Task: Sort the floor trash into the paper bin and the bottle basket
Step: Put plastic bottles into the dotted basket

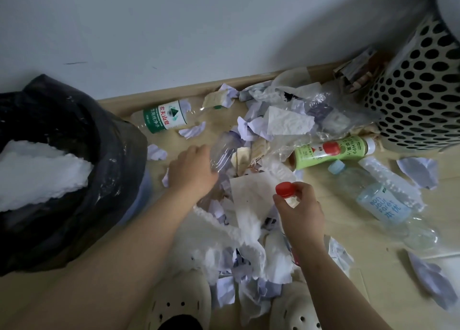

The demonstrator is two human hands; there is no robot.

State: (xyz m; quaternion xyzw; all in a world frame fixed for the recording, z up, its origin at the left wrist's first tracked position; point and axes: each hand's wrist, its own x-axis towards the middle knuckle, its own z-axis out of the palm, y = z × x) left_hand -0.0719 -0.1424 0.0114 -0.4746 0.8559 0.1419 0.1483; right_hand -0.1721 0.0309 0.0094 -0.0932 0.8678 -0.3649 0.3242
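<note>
A white wall [174,31] meets a beige floor [378,255]. The black-bagged paper bin [117,170] stands left, the perforated basket [418,93] right, paper [286,123] and bottles [331,153] strewn between. The left hand [191,167] grips a clear bottle [222,153]; the right hand [301,210] pinches a red cap [285,189].

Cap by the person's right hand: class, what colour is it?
Red: the cap tops a bottle pinched by the right hand; head view shows it best.
</note>
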